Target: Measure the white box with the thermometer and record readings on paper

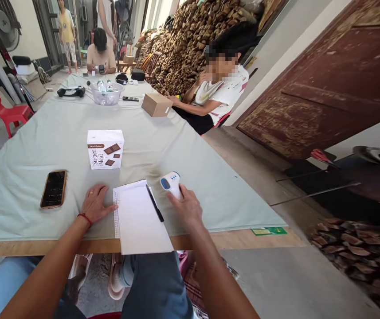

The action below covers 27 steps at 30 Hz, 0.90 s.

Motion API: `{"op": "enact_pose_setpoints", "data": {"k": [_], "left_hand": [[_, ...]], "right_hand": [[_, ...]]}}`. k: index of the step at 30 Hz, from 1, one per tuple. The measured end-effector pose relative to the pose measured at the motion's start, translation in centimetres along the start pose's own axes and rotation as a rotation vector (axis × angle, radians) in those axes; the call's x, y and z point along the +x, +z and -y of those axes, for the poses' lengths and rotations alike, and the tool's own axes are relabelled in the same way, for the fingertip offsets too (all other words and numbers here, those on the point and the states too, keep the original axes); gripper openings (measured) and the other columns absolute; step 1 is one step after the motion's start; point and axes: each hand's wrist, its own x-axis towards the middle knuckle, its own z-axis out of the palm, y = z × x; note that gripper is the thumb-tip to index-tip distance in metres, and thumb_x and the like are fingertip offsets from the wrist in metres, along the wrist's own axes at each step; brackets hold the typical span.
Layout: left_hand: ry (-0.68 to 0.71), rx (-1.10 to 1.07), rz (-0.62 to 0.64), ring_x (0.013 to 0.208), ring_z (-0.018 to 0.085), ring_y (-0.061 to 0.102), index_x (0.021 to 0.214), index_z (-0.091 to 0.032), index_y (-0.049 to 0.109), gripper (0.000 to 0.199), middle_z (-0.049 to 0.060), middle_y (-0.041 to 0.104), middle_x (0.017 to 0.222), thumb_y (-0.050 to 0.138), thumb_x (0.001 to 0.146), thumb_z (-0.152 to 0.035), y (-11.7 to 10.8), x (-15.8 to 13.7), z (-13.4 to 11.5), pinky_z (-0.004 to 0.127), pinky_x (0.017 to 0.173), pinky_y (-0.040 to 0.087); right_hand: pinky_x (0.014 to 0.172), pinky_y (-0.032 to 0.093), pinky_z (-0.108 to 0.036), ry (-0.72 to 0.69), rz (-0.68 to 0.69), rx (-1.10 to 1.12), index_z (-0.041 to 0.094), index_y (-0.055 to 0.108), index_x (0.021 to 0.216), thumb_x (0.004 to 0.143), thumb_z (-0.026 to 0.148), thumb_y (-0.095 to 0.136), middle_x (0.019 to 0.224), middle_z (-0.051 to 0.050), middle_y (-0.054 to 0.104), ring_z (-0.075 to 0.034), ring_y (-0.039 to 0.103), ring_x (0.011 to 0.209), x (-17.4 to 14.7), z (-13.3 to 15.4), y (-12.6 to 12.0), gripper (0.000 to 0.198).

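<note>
From here I read "Su-per Meal" on the white box (114, 137). Its brown band (95, 145) starts "Nutri", the rest blurry.

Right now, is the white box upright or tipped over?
Upright: the white box stands on the tablecloth beyond the left hand, its brown label level.

Bright, soft shadows; edges stretched, perhaps blurred.

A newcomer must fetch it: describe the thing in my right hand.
On the cloth-covered table, find the paper at the near edge. Just right of it, your right hand holds a handheld device. Its white body with blue trim sets it apart from the black pen nearby.
</note>
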Motion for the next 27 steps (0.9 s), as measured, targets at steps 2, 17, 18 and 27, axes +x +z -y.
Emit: {"op": "enact_pose_setpoints", "data": {"k": [2,17,18,27], "left_hand": [[-0.002,-0.001,0.010,0.125,0.031,0.047,0.132,-0.016,0.052,0.072,0.016,0.053,0.132,0.058,0.080,-0.065,-0.1,-0.1,-0.1,0.049,0.109,0.034],[-0.018,0.119,0.236,0.144,0.045,0.016,0.147,-0.032,0.038,0.097,0.019,0.024,0.157,0.059,0.065,-0.081,-0.8,-0.1,-1.7,0.072,0.108,0.008],[-0.023,0.120,0.230,0.144,0.044,0.017,0.147,-0.030,0.037,0.099,0.019,0.024,0.157,0.059,0.066,-0.081,-0.8,-0.1,-1.7,0.071,0.109,0.008],[-0.036,0.112,0.234,0.144,0.041,0.021,0.148,-0.023,0.036,0.108,0.020,0.030,0.154,0.062,0.060,-0.082,-1.0,-0.1,-2.0,0.068,0.112,0.009]], "right_hand": [[0.082,0.044,-0.036,-0.010,-0.008,-0.168,0.020,0.057,0.125,0.081,0.039,0.056,0.113,-0.012,0.063,-0.027,0.058,0.104,1.8,-2.1,-0.1,0.048],[0.074,0.043,-0.031,-0.175,0.290,-0.392,0.018,0.064,0.097,0.089,0.047,0.054,0.092,-0.008,0.068,-0.023,0.062,0.089,-2.2,2.4,1.9,0.032],[0.075,0.044,-0.031,-0.160,0.333,-0.453,0.017,0.065,0.100,0.091,0.045,0.052,0.098,-0.009,0.068,-0.023,0.063,0.093,-2.7,3.1,2.0,0.032],[0.084,0.045,-0.033,-0.066,0.353,-0.565,0.018,0.062,0.117,0.096,0.037,0.045,0.119,-0.013,0.060,-0.026,0.057,0.114,-4.1,5.0,2.0,0.033]]}}
